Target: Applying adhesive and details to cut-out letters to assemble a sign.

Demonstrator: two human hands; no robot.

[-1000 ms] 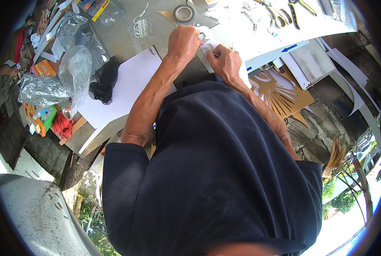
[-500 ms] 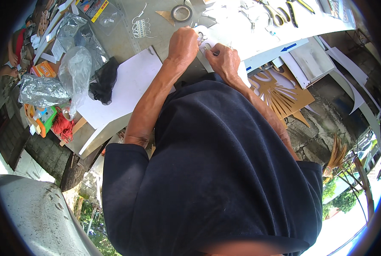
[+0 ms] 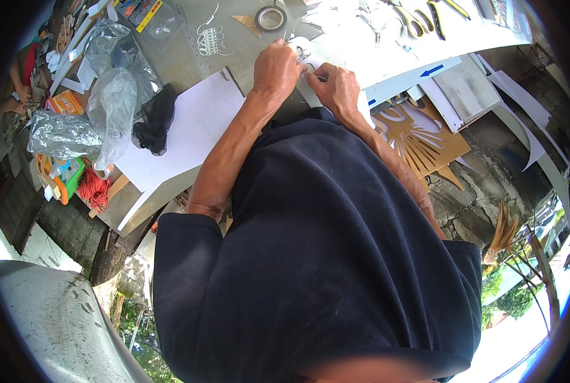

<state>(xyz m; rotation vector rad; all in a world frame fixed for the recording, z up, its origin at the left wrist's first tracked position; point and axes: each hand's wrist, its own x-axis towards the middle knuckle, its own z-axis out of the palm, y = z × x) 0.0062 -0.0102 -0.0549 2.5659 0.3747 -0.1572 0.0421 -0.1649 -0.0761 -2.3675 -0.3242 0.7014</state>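
At the table's near edge my left hand (image 3: 276, 71) is closed, its fingertips at a small white, rounded piece (image 3: 303, 46) whose kind I cannot make out. Close on its right, my right hand (image 3: 336, 88) is closed in a pinch, thumb and fingertips near the lower end of that piece. What exactly lies between the fingertips is mostly hidden. Just beyond my hands lies a roll of dark tape (image 3: 271, 18). To its left is a row of thin bent wire loops (image 3: 211, 41).
Pliers (image 3: 435, 20) and scissors (image 3: 415, 27) lie at the far right on a sunlit white surface. Plastic bags (image 3: 112, 105), a black cloth (image 3: 155, 121) and red cord (image 3: 95, 188) crowd the left. A cut-out brown board (image 3: 435, 137) sits below right. Another person's hand (image 3: 23, 94) shows far left.
Both hands stay in nearly the same place, with only slight shifts of the fingers and wrists around the white piece. At the far left, the other person's hand has moved a little.
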